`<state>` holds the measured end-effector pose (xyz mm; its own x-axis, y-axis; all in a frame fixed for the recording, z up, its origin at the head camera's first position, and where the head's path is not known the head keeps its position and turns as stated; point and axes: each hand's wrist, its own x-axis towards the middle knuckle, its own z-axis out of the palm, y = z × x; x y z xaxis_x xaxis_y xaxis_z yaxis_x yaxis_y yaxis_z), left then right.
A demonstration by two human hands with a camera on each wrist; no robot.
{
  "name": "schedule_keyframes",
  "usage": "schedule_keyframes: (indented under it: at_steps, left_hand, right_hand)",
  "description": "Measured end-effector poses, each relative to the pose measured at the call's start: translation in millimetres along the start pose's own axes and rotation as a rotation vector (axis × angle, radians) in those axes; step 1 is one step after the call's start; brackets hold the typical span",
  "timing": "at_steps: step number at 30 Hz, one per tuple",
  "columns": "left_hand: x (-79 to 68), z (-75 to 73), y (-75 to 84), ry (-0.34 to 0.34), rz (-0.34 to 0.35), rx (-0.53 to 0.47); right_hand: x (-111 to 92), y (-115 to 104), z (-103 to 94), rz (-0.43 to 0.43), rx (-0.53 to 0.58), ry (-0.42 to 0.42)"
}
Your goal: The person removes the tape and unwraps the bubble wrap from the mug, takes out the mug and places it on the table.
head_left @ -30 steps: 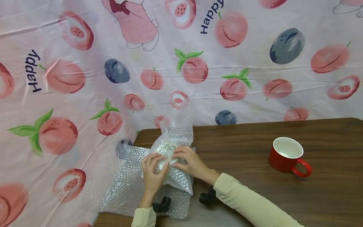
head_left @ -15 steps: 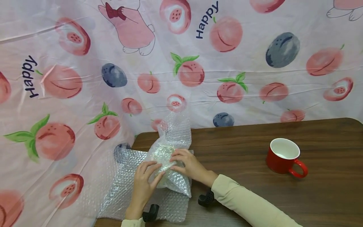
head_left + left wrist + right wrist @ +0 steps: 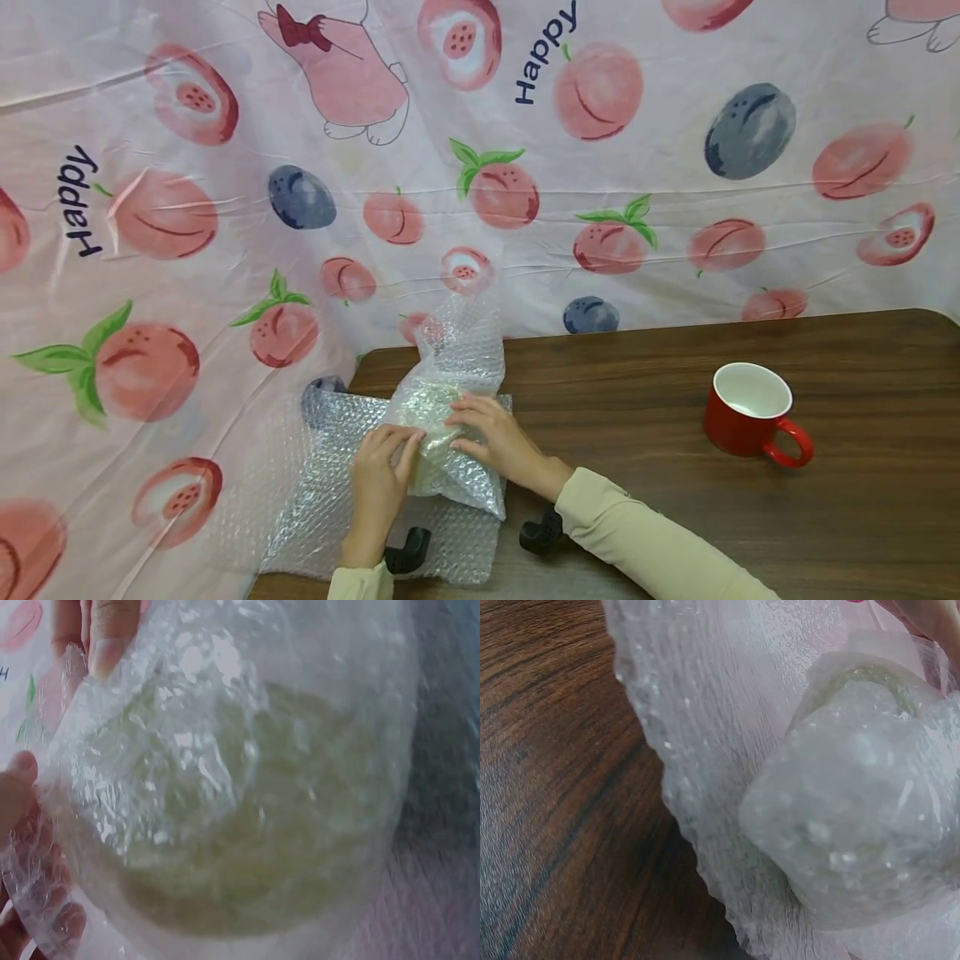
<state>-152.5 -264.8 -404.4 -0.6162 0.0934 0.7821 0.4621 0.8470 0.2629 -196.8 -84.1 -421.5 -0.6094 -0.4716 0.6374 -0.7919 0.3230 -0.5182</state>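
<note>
A rounded bundle of clear bubble wrap (image 3: 457,479) lies at the left of the table. Through its layers a pale green round thing (image 3: 300,825) shows, its exact kind blurred by the plastic. My left hand (image 3: 378,471) pinches the wrap at the bundle's left side, thumb and finger together. My right hand (image 3: 502,437) rests its bent, relaxed fingers on the right side of the bundle, thumb apart from them. Fingers (image 3: 109,637) show at the wrap's edge in the left wrist view. A flat bubble wrap sheet (image 3: 330,500) lies underneath.
A red mug (image 3: 738,425) with a white inside stands upright on the brown wooden table (image 3: 630,400), its handle to the right. Behind and left hangs a fruit-printed cloth (image 3: 420,192). One wrap tail (image 3: 468,333) sticks up toward it.
My left hand has moved slightly left, and its thumb has closed against the fingers on the wrap. The right hand stays nearly in place. The head view has shifted a little.
</note>
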Motion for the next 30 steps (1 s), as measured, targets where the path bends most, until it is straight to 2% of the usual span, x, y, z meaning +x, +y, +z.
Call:
schedule_keyframes:
  at_steps: [7, 13, 16, 22, 30]
  left_hand:
    - [-0.2, 5.7, 1.1, 0.095, -0.107, -0.007]
    - [-0.4, 7.1, 2.0, 0.131, -0.201, -0.067]
    - [-0.9, 7.5, 2.1, 0.127, -0.3, -0.147]
    - [-3.8, 7.1, -0.2, 0.118, -0.539, -0.412]
    - [-4.1, 2.4, -6.5, 0.102, -0.753, -0.661]
  right_hand:
    - [0.1, -0.6, 2.5, -0.015, -0.021, 0.028]
    - [-1.0, -0.5, 4.5, 0.022, 0.008, 0.042]
    - [-1.0, -0.7, 5.1, 0.038, 0.002, 0.051]
    - [-1.6, 0.2, 4.7, 0.005, -0.005, 0.069]
    - [-0.8, 2.5, 0.6, -0.014, -0.006, 0.011]
